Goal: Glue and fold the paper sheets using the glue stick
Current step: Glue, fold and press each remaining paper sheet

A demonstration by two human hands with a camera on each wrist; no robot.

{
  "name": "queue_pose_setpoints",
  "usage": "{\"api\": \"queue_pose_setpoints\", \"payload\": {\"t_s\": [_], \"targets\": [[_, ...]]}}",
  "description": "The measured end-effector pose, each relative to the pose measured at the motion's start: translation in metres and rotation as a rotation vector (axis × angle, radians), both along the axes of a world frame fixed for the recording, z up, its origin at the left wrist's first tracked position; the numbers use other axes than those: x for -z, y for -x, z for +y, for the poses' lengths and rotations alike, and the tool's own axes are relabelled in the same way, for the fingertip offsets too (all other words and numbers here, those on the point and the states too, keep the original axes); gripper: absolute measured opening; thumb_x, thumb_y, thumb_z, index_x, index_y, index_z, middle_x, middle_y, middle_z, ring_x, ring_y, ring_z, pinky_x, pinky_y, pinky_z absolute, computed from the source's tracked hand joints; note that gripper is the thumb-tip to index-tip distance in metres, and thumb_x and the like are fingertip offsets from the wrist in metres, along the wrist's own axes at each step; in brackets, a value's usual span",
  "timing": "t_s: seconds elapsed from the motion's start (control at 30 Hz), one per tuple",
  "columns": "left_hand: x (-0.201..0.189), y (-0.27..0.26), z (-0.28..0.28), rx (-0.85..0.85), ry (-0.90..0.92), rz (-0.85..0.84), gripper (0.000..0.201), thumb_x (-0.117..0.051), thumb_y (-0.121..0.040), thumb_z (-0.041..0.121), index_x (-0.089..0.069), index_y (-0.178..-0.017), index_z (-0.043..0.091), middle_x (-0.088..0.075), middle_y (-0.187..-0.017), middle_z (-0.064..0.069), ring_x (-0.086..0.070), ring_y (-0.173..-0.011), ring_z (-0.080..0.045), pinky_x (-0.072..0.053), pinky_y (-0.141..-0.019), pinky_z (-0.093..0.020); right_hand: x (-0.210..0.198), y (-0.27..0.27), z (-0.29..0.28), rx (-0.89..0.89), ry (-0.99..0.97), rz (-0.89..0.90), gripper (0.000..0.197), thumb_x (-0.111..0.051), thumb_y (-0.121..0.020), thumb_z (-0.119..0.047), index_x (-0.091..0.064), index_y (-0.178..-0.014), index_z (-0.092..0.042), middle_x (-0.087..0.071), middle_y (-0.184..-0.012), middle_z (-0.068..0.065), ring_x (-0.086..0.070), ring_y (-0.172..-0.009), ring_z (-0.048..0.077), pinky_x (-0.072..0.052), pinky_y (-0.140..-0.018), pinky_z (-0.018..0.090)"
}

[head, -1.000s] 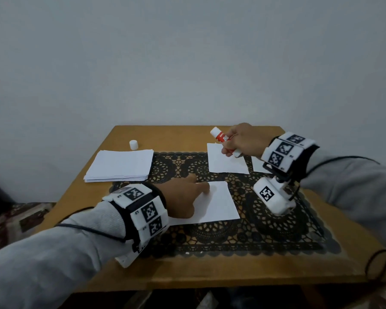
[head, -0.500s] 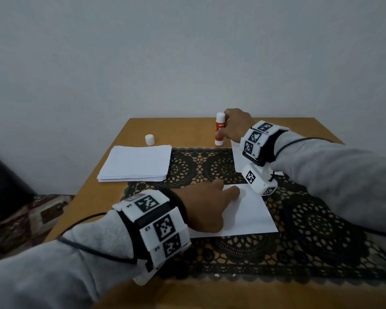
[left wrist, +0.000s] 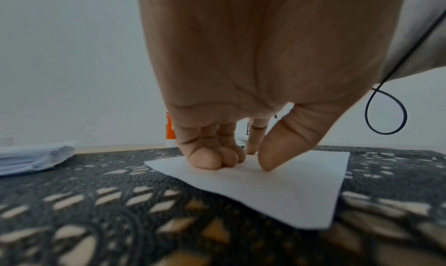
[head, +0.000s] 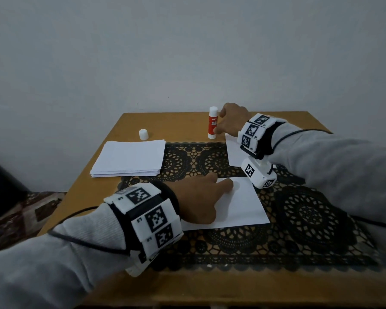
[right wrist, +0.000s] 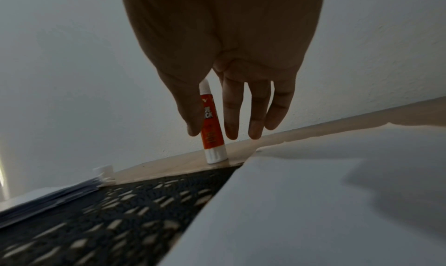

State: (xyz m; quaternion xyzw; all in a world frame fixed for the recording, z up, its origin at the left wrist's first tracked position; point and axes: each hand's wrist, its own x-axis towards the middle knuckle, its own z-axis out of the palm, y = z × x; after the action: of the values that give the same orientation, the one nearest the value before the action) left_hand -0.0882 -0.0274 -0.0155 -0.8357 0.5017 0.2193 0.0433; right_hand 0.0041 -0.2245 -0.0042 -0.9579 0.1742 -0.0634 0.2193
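Note:
A red and white glue stick stands upright and uncapped on the bare wood at the far edge of the table. My right hand is just right of it with straight, spread fingers; in the right wrist view the glue stick shows between the thumb and the fingers, not gripped. My left hand rests on a white paper sheet on the black lace mat, its thumb and fingertips pressing the sheet down. A second sheet lies under my right wrist.
A stack of white paper sheets lies at the left of the wooden table. The white glue cap stands just behind that stack. A plain wall rises directly behind the table's far edge.
My right hand carried the glue stick from above the far sheet to the table's far edge, stood it upright and opened its fingers. My left hand stayed on the near sheet.

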Motion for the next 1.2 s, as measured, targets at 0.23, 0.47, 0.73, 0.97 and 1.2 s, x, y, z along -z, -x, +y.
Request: {"api": "queue_pose_setpoints", "payload": {"t_s": [0.23,0.47,0.73,0.97,1.2], "targets": [[0.001,0.002,-0.001,-0.036,-0.013,0.004,0.066,-0.051,-0.091,0.014,-0.017,-0.146,0.024,-0.032,-0.135,-0.01,-0.045,-0.116,-0.032,-0.043,-0.096,-0.044,-0.016,0.046,-0.036,0.008,0.086,-0.004,0.04,-0.075,-0.08,-0.018,-0.059,-0.115,-0.012,-0.056,-0.119,0.004,-0.049,-0.095,0.018,-0.04,-0.077,0.029],[0.002,0.005,-0.002,-0.069,0.005,0.018,0.065,-0.05,-0.09,0.01,-0.019,-0.145,0.023,-0.032,-0.139,-0.008,-0.043,-0.12,-0.029,-0.041,-0.099,-0.041,-0.013,0.111,-0.093,0.02,0.303,0.19,0.027,-0.078,-0.078,-0.029,-0.061,-0.097,-0.018,-0.062,-0.106,0.001,-0.056,-0.092,0.019,-0.048,-0.081,0.032],[0.001,0.008,-0.002,-0.085,-0.005,0.002,0.065,-0.049,-0.089,0.01,-0.019,-0.145,0.023,-0.031,-0.141,-0.008,-0.046,-0.118,-0.031,-0.042,-0.098,-0.044,0.001,0.152,-0.116,-0.079,0.38,0.377,0.047,-0.07,-0.083,-0.044,-0.059,-0.121,-0.017,-0.057,-0.124,0.004,-0.053,-0.11,0.023,-0.043,-0.091,0.031],[0.003,0.007,-0.002,-0.088,0.013,0.004,0.064,-0.049,-0.088,0.008,-0.022,-0.143,0.023,-0.034,-0.136,-0.008,-0.044,-0.118,-0.03,-0.041,-0.099,-0.044,0.003,0.155,-0.116,-0.148,0.436,0.38,0.046,-0.061,-0.09,-0.045,-0.056,-0.127,-0.018,-0.056,-0.13,0.004,-0.048,-0.117,0.023,-0.036,-0.095,0.031],[0.005,0.006,-0.003,-0.085,0.017,-0.007,0.063,-0.049,-0.088,0.009,-0.022,-0.142,0.024,-0.035,-0.135,-0.008,-0.044,-0.117,-0.029,-0.041,-0.098,-0.043,-0.001,0.151,-0.136,0.176,0.255,0.331,0.046,-0.065,-0.086,-0.05,-0.05,-0.087,-0.006,-0.052,-0.089,0.004,-0.053,-0.081,0.023,-0.034,-0.064,0.028]]}}
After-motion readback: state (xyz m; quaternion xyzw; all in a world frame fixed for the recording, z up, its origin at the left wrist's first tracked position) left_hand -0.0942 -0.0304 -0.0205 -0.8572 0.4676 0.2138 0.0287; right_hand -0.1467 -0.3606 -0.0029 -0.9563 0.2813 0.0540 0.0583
